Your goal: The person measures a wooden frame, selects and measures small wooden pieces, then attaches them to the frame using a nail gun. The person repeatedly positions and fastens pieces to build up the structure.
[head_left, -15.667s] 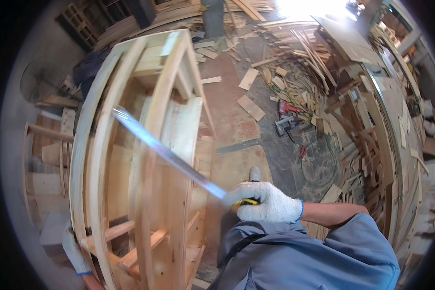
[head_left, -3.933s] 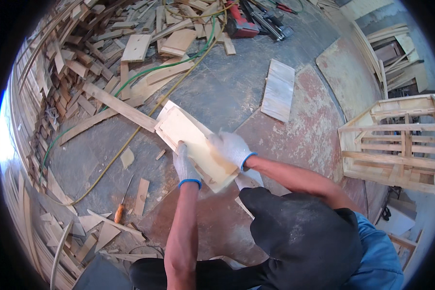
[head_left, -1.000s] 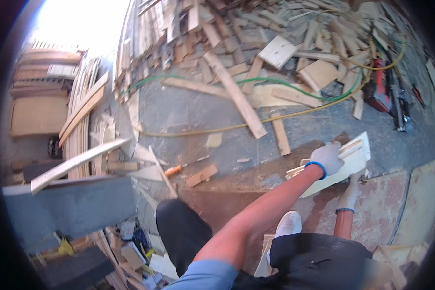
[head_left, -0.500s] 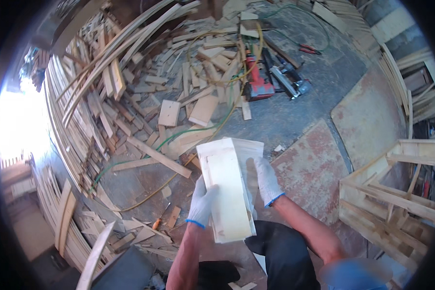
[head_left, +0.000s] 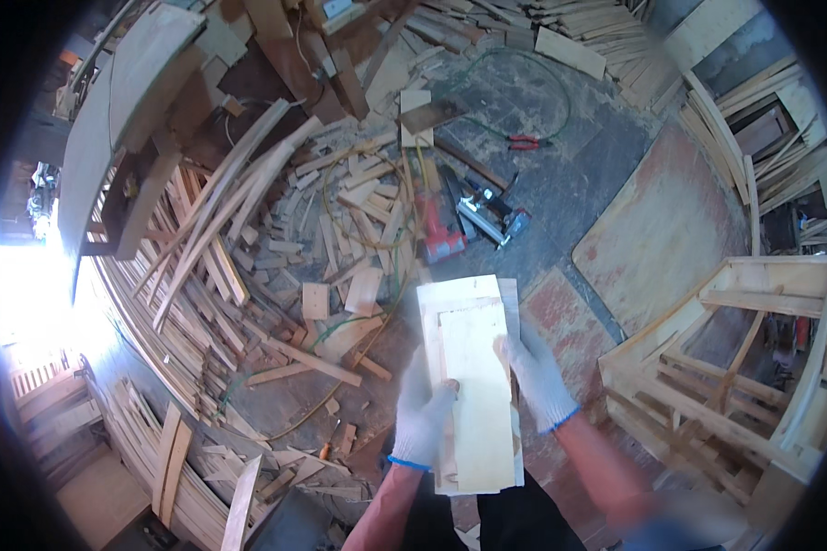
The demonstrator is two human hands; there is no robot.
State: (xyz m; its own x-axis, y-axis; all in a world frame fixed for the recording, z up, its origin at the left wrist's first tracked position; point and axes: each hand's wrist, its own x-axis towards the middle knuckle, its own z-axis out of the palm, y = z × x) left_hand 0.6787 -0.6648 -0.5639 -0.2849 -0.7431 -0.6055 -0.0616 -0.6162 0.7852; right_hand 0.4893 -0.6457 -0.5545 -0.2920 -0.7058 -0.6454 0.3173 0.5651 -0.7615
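Upright in front of me is a small stack of thin, pale rectangular wooden boards (head_left: 480,404), with a narrower piece lying on the face of a wider one. My left hand (head_left: 421,421), in a white knit glove with a blue cuff, grips the stack's left edge, thumb over the front. At the opposite edge my right hand (head_left: 540,384), gloved alike, closes on the boards near their upper half. The fingers behind the stack are hidden. Below the stack are my dark-trousered legs.
Ahead lie a red nail gun (head_left: 443,242), a black-and-silver nail gun (head_left: 489,220) and red-handled pliers (head_left: 527,142). Wood offcuts (head_left: 340,262) cover the left floor, with hoses among them. An orange-handled screwdriver (head_left: 326,450) lies left. A wooden frame (head_left: 648,372) stands at right.
My right hand, loosely beside the boards before, is now closed on their right edge. The stack's front face now shows a narrower piece. The whole view has shifted, showing more of the far area.
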